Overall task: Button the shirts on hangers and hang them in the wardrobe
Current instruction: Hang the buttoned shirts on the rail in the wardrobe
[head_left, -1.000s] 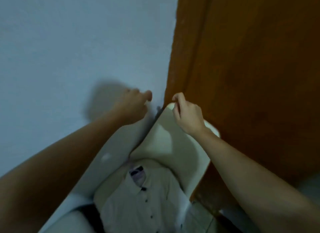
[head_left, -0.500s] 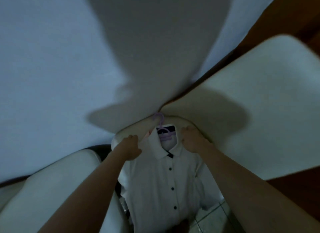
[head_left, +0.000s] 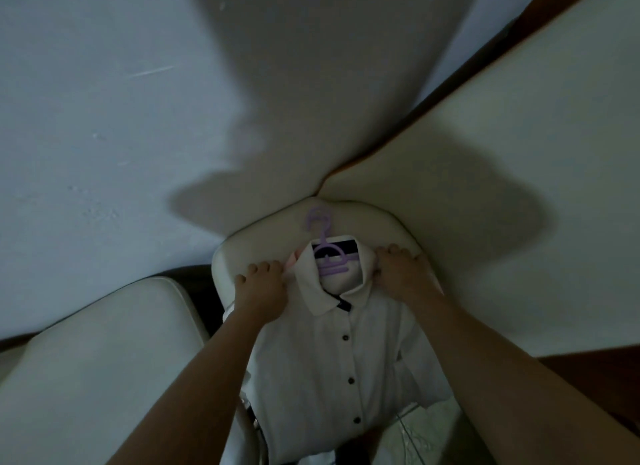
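Three dark buttons (head_left: 351,381) sit closed down the front of the white shirt (head_left: 311,378), so I judge the buttoning of this one about finished, though the lowest stretch is hidden at the near edge. The shirt lies front-up in the middle of the scene, its hem nearest and its collar farther off. The left hand (head_left: 259,288) and the right hand (head_left: 401,274) each have their fingers curled over a shoulder of it, one on each side of the collar. That looks like a grip for lifting the garment level so it doesn't slide off its hanger.

The purple hanger (head_left: 325,253) sits inside the neck opening, with its hook poking out past the collar onto the cream cushion (head_left: 263,236) behind (handy for catching a rail). A scrap of something pink (head_left: 291,261) shows by the left fingertips; what it is I cannot tell.

At the right, brown wood (head_left: 595,371) may be the wardrobe. Its inside is out of view, so what hangs there is unknown.
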